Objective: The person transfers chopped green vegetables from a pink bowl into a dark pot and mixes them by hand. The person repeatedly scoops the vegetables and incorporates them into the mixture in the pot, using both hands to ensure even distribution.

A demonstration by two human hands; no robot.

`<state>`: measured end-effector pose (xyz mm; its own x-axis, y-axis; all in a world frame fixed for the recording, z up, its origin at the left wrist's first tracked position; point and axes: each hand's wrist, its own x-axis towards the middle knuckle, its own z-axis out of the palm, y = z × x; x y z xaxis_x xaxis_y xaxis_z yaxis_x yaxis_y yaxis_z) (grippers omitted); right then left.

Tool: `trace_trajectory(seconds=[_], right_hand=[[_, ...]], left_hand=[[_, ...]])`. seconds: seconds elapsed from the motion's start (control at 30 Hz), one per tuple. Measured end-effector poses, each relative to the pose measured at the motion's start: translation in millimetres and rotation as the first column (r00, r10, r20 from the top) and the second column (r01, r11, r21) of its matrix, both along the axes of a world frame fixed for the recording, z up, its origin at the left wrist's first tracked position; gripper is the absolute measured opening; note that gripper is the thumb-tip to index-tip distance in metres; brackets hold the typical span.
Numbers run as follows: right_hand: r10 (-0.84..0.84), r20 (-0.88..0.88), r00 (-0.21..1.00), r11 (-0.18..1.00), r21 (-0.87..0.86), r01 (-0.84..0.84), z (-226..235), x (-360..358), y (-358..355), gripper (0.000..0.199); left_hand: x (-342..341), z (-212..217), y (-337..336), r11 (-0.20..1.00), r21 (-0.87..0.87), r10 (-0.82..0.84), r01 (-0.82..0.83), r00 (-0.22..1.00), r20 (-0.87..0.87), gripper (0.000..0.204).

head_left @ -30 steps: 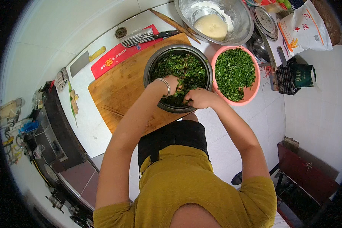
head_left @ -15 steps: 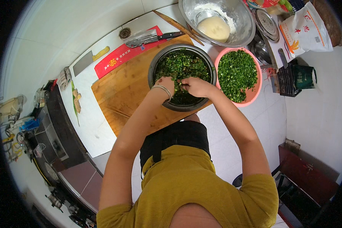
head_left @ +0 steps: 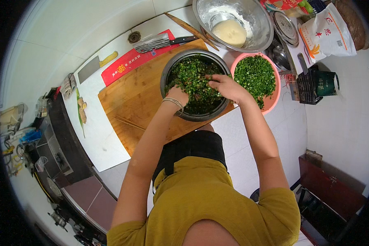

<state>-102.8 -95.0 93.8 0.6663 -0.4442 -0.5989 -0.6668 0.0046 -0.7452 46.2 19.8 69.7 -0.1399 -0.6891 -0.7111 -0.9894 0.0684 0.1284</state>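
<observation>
A dark round bowl [head_left: 197, 118] stands on the wooden cutting board [head_left: 127, 98], filled with finely chopped greens [head_left: 194, 76] that look wet and have small bits mixed in. At its left side my left hand [head_left: 178, 95], with bangles at the wrist, dips into the greens, so its fingertips are hidden. Over the right part of the bowl, my right hand [head_left: 228, 87] has fingers and thumb stretched apart, touching or just above the greens. A pink basin [head_left: 269, 103] of drier chopped greens [head_left: 255, 76] sits close by on the right.
Behind stands a metal bowl [head_left: 267, 35] with dough [head_left: 229, 33] and flour. A knife [head_left: 152, 44] lies on a red sleeve [head_left: 119, 67], beside a yellow-handled cleaver [head_left: 89, 70]. Ginger [head_left: 82, 111] lies at left; a pointed wooden stick [head_left: 188, 27] lies at the back.
My hands were close together at the bowl's middle. The right has moved right and up with its fingers opening; the left has shifted slightly down.
</observation>
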Motion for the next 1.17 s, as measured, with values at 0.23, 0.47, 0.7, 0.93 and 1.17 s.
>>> trace_trajectory(seconds=[0.23, 0.47, 0.7, 0.93, 1.17], right_hand=[[-0.147, -0.218, 0.965, 0.978, -0.181, 0.108, -61, 8, -16, 0.055], [-0.448, -0.173, 0.877, 0.893, -0.049, 0.447, -99, 22, -24, 0.065], [-0.637, -0.259, 0.726, 0.700, 0.202, 0.685, -107, 31, -30, 0.050], [-0.666, -0.235, 0.708, 0.488, 0.581, 0.651, -98, 17, -26, 0.036], [-0.650, -0.012, 0.760, 0.710, 0.347, 0.613, -77, 16, 5, 0.068]], left_hand=[[-2, -176, -30, 0.578, 0.223, 0.812, -0.785, 0.526, -0.253, 0.022], [7, -110, -39, -0.443, 0.611, 0.689, -0.656, -0.685, -0.236, 0.069], [-1, -97, -43, -0.599, 0.578, 0.549, -0.554, -0.810, -0.207, 0.080], [-5, -127, -30, -0.430, 0.720, 0.482, -0.544, -0.813, -0.327, 0.046], [-10, -42, -19, -0.284, 0.814, 0.400, -0.507, -0.834, -0.380, 0.061]])
